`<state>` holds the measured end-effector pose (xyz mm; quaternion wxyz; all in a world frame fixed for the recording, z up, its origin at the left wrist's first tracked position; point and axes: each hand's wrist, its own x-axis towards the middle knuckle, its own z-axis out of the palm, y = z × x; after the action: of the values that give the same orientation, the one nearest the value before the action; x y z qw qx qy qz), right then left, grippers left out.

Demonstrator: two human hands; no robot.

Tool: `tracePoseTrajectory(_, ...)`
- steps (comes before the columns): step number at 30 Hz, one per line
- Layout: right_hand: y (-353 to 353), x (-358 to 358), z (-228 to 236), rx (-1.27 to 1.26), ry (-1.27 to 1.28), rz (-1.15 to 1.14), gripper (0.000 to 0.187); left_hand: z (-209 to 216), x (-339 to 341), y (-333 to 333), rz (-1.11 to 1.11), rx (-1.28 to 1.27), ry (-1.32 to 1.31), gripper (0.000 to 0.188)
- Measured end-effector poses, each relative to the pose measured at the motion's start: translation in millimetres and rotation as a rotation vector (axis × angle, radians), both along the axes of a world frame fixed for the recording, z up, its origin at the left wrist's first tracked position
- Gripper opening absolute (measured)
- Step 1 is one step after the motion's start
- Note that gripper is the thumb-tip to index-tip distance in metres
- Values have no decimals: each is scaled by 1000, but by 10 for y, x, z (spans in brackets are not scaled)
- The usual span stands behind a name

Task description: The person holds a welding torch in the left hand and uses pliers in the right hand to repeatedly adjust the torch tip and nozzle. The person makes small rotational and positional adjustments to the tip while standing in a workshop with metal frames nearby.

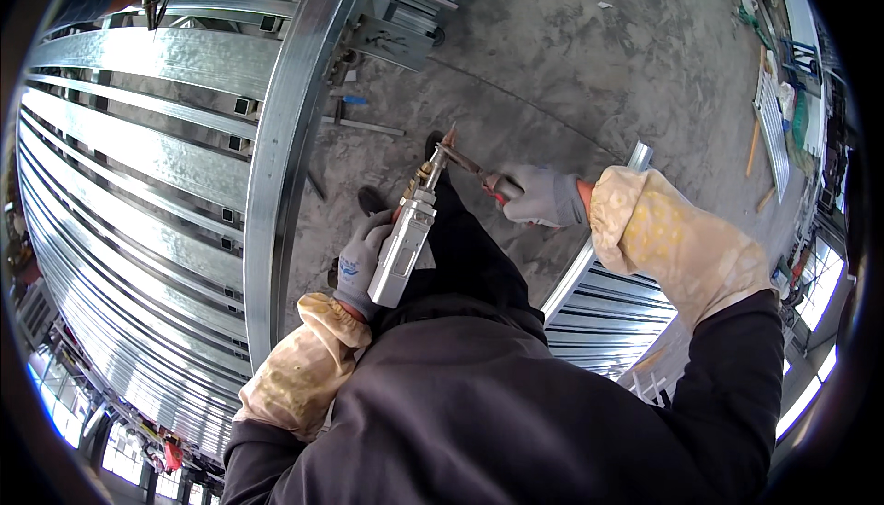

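My left hand (362, 252), in a grey work glove, is closed around the side of a silver, block-shaped welding gun (402, 252). A narrow nozzle (438, 157) with a copper-coloured tip points away from me. In my right hand (545, 196), also gloved in grey, is a pair of pliers (468, 164) with red on its handles. The plier jaws meet the front of the nozzle near its tip; whether they are clamped on it I cannot tell. Pale protective sleeves cover both forearms.
At my left stands a large galvanized steel frame with a thick edge beam (276, 160) and many parallel bars. Steel profiles (612, 316) lie low on the right. On the concrete floor are a blue-ended item (354, 100) and a metal bar (368, 126).
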<state>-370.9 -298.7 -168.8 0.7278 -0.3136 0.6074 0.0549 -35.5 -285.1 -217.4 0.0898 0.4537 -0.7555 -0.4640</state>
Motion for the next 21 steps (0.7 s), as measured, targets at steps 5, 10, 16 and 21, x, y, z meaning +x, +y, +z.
tracePoseTrajectory(5,-66,-20,-80,51,-56,8,45,30,6,-9,-8,69,-40,32)
tracePoseTrajectory(10,-325,-20,-129,78,-64,113,32,-611,112,44,180,289,8,35)
tracePoseTrajectory(16,-136,-146,-319,144,-231,70,38,-240,-282,-579,204,187,-43,26)
tracePoseTrajectory(21,130,-77,-465,166,-302,-142,38,-533,-180,-614,145,149,30,32)
